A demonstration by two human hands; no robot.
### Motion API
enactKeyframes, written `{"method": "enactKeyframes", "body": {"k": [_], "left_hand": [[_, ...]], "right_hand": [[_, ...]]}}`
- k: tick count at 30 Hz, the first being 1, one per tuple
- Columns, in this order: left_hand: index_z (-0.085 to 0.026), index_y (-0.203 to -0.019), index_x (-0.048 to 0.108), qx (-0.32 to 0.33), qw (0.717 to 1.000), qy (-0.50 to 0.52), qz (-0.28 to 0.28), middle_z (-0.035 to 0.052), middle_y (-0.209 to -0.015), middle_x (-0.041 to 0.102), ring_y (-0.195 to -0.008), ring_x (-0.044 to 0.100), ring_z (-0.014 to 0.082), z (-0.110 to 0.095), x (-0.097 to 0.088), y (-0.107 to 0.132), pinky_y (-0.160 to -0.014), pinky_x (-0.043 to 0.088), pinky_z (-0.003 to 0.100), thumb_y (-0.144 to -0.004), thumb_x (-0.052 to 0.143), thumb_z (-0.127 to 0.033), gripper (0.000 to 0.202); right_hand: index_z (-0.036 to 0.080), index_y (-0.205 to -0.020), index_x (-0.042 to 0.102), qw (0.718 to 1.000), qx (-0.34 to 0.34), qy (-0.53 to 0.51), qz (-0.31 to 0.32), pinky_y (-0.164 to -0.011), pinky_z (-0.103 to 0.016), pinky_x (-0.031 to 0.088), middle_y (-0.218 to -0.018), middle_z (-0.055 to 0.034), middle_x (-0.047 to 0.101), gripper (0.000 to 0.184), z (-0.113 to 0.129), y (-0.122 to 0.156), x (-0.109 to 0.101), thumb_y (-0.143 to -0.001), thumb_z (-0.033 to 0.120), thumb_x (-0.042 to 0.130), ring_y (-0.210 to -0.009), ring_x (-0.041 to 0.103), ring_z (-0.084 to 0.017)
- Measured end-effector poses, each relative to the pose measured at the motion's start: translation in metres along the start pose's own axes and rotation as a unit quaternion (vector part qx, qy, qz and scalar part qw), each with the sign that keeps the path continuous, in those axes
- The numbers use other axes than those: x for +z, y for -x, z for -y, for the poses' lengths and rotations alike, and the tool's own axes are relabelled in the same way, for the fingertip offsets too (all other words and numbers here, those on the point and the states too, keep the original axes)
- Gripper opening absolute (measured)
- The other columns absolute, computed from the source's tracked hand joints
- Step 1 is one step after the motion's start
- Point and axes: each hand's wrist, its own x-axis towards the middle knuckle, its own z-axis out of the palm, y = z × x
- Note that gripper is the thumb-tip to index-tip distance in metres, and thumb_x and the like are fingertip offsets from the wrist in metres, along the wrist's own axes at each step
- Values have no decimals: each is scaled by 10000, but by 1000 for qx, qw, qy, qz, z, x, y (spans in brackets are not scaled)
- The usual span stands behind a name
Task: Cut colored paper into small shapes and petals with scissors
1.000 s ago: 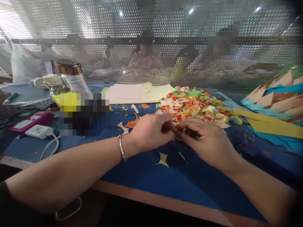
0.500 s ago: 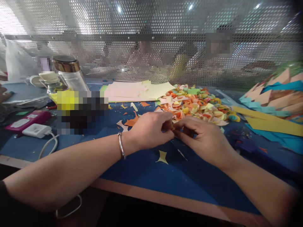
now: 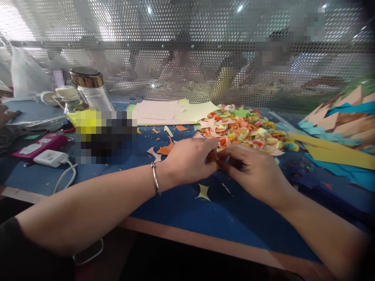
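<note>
Blue work surface (image 3: 175,210) before a perforated metal screen (image 3: 187,58), head view. Left hand (image 3: 190,162) and right hand (image 3: 258,173) met fingertip to fingertip — the fingers of both were drawn together, pinched on a small orange paper piece (image 3: 216,156), mostly hidden between them. Just beyond the fingertips lay a pile of coloured paper curls (image 3: 249,132); just short of them, a yellow star-shaped scrap (image 3: 203,192). Pale sheets (image 3: 172,111) lay beyond the fingers, to their left — well apart.
</note>
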Motion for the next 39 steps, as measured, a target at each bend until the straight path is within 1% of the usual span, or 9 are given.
{"method": "enactKeyframes", "body": {"k": [3, 7, 12, 17, 23, 27, 32, 35, 39], "left_hand": [[-203, -797, 556, -1, 999, 35, -3, 15, -779, 670, -706, 577, 152, 1, 1, -2, -647, 408, 297, -760, 563, -214, 39], [-201, -778, 556, -13, 999, 52, -9, 7, -737, 645, -663, 551, 133, 1, 1, -4, -624, 393, 285, -756, 560, -199, 23], [-198, -781, 569, -1, 999, 38, -18, 13, -757, 665, -683, 562, 136, 0, 1, -5, -638, 401, 284, -767, 558, -203, 19], [-195, -777, 566, -9, 1000, 25, -8, 2, -753, 667, -661, 560, 127, -2, 1, -5, -622, 401, 275, -757, 562, -183, 24], [-200, -763, 556, -19, 1000, -2, 7, 12, -752, 684, -645, 566, 138, -3, 3, -5, -601, 391, 286, -767, 556, -213, 13], [-206, -759, 555, -27, 999, -16, 9, 9, -753, 690, -658, 580, 153, -1, 5, -6, -593, 371, 296, -751, 573, -249, 47], [-213, -739, 529, -24, 999, -36, -3, 1, -722, 660, -638, 556, 153, -2, 6, -7, -570, 330, 299, -742, 560, -251, 50], [-214, -743, 524, -18, 999, -32, -2, 1, -724, 657, -640, 552, 152, -2, 5, -6, -572, 332, 300, -748, 554, -247, 45], [-209, -750, 527, -19, 1000, -6, 4, 1, -736, 673, -645, 568, 146, -1, 3, -4, -588, 369, 294, -749, 567, -236, 48]], "right_hand": [[210, -855, 698, 1000, -2, 10, -8, -584, -291, 469, -800, -36, 691, 128, 0, 0, -1, -947, 266, 629, -638, 621, -147], [215, -843, 692, 1000, -7, 6, -15, -577, -292, 462, -788, -39, 695, 162, 0, -1, -3, -966, 293, 621, -643, 623, -153], [213, -827, 676, 1000, -7, 15, -10, -615, -294, 481, -822, -45, 714, 167, -2, -1, -5, -966, 288, 622, -694, 649, -163], [203, -847, 690, 1000, -17, 20, 1, -585, -285, 471, -797, -37, 690, 161, -7, -1, -5, -971, 264, 608, -664, 639, -154], [203, -830, 678, 999, -32, 5, 23, -610, -296, 502, -796, -53, 692, 182, -8, -2, -5, -974, 247, 576, -702, 657, -171], [208, -809, 671, 999, -37, 4, 28, -619, -308, 514, -782, -57, 696, 192, -8, -3, -4, -968, 226, 565, -704, 665, -179], [199, -828, 672, 999, -41, 2, 24, -639, -306, 527, -791, -55, 695, 175, -8, -2, -2, -962, 190, 560, -721, 673, -176], [198, -821, 674, 999, -43, 1, 21, -626, -302, 522, -777, -49, 687, 168, -7, -2, -3, -950, 179, 568, -707, 667, -172], [200, -804, 668, 999, -42, -2, 18, -623, -307, 524, -787, -54, 695, 187, -6, -1, -3, -962, 202, 568, -702, 669, -174]]}}
